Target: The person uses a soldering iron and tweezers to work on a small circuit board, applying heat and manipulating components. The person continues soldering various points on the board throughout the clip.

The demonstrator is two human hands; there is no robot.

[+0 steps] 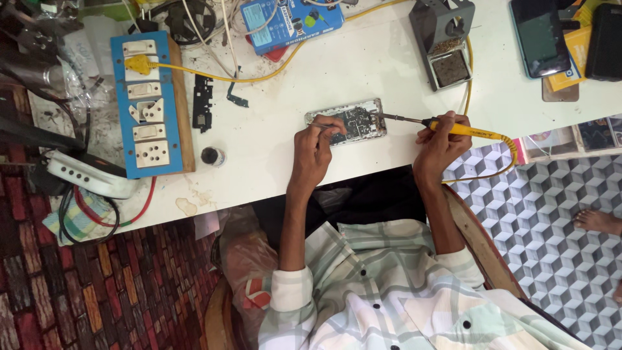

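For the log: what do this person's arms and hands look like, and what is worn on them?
Both forearms are bare. The left hand and right hand wear no gloves, and no rings or watch can be made out. The shirt is a pale checked one, cream and light green with thin dark lines and dark buttons. Its sleeves are rolled up into cuffs at about the elbow.

The tabletop [363,71] is smooth white laminate, stained and dusty left of the phone [348,121]. The phone lies open, its bare circuit board matt dark inside a shiny metal frame. The iron [447,127] right of it has a glossy yellow plastic handle and a dull metal tip. Far left, the switchboard [148,104] shows matt blue plastic on a raw wood edge.
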